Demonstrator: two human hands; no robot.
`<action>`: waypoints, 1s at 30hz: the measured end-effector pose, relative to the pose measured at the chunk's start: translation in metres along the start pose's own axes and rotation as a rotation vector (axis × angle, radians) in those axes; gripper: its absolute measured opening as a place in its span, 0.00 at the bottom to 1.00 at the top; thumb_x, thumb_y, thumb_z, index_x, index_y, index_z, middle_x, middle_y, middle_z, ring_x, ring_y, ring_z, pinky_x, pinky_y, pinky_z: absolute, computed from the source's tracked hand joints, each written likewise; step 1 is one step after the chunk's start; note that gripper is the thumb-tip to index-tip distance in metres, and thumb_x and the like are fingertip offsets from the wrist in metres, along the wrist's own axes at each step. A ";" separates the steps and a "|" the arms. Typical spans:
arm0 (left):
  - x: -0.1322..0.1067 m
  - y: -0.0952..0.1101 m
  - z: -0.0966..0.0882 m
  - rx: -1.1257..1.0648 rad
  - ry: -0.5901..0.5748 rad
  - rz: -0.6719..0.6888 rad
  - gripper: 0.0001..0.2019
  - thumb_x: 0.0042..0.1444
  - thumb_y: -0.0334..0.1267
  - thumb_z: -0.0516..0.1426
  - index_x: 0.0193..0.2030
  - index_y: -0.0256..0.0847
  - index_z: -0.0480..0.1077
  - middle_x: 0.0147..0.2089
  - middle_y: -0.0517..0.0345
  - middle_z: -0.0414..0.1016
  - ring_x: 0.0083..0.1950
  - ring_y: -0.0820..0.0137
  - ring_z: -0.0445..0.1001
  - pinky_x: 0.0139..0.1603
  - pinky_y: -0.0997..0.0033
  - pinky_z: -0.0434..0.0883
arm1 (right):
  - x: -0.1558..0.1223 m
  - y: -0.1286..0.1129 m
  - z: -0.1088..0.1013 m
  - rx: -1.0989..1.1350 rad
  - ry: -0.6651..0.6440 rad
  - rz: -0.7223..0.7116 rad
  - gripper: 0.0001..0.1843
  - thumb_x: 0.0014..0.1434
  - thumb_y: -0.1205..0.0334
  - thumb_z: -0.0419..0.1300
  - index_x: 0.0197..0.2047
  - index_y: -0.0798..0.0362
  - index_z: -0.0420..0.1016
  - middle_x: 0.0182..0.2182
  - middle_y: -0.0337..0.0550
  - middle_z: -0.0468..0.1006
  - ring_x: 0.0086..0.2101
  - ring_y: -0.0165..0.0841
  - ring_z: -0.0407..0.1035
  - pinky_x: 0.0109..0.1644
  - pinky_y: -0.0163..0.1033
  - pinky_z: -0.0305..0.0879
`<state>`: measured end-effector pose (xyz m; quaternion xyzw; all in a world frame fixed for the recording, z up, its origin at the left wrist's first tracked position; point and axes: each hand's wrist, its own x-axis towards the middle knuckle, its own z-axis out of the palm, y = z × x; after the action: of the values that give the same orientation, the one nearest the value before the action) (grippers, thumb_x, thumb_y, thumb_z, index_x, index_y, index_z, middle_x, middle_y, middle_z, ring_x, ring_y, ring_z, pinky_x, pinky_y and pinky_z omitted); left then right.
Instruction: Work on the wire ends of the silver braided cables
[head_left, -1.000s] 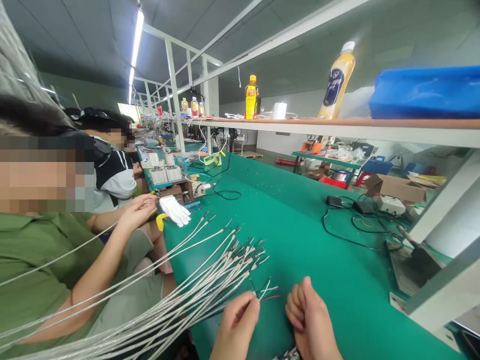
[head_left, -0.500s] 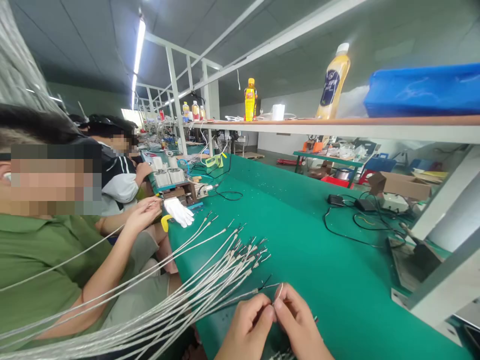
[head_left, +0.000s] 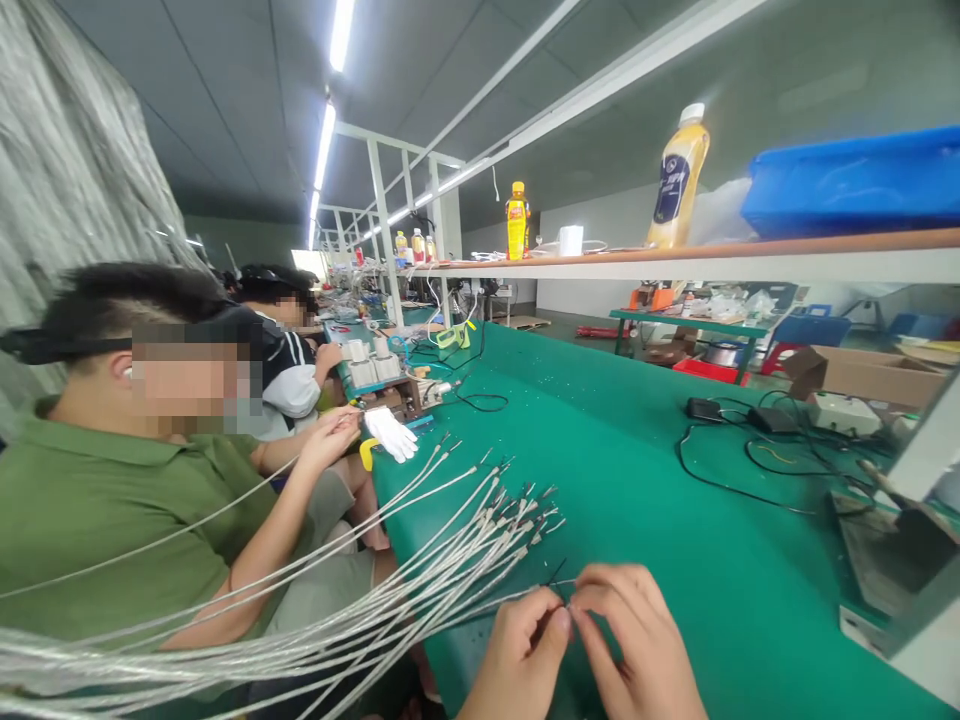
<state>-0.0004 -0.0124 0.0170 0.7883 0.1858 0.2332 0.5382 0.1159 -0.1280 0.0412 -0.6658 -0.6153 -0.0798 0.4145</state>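
Note:
My left hand [head_left: 521, 650] and my right hand [head_left: 637, 640] meet fingertip to fingertip low in the head view, both pinched on the thin wire tips at the end of one grey cable [head_left: 480, 605]. A bundle of several grey braided cables [head_left: 420, 570] fans from the lower left across the green table [head_left: 637, 480], their stripped ends lying just beyond my hands.
A person in a green shirt [head_left: 90, 500] sits close on my left, hands at a cable. More seated people work farther along. A white glove [head_left: 390, 432], black cords [head_left: 720, 470] and small units lie on the table. Bottles [head_left: 677, 178] and a blue bin [head_left: 855, 185] stand on the shelf.
My hands were apart a second ago, then came together and now stay pinched on the wire tips. The camera has swung slightly left and down.

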 end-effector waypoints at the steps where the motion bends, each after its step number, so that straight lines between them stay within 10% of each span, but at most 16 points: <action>1: 0.000 -0.001 0.000 0.011 0.014 -0.001 0.20 0.64 0.52 0.48 0.31 0.38 0.67 0.30 0.60 0.65 0.34 0.72 0.62 0.36 0.76 0.59 | 0.000 0.002 0.000 -0.005 -0.040 -0.005 0.07 0.66 0.69 0.53 0.42 0.47 0.69 0.41 0.44 0.73 0.41 0.41 0.66 0.46 0.45 0.61; 19: -0.006 0.005 0.003 0.067 -0.057 0.008 0.18 0.63 0.48 0.50 0.34 0.39 0.74 0.31 0.58 0.72 0.34 0.71 0.65 0.35 0.75 0.61 | 0.023 -0.015 -0.041 0.049 -0.435 0.092 0.16 0.60 0.81 0.47 0.41 0.49 0.63 0.36 0.40 0.70 0.37 0.37 0.62 0.39 0.40 0.57; 30: -0.004 0.003 0.000 0.052 -0.135 0.033 0.19 0.66 0.50 0.47 0.32 0.40 0.69 0.30 0.61 0.68 0.35 0.72 0.66 0.38 0.75 0.58 | 0.015 -0.002 -0.017 0.344 -0.280 0.246 0.19 0.50 0.84 0.47 0.36 0.48 0.59 0.31 0.33 0.67 0.33 0.32 0.62 0.34 0.35 0.55</action>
<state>-0.0033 -0.0158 0.0189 0.8189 0.1420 0.1834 0.5250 0.1246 -0.1281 0.0627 -0.6597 -0.5858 0.1701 0.4390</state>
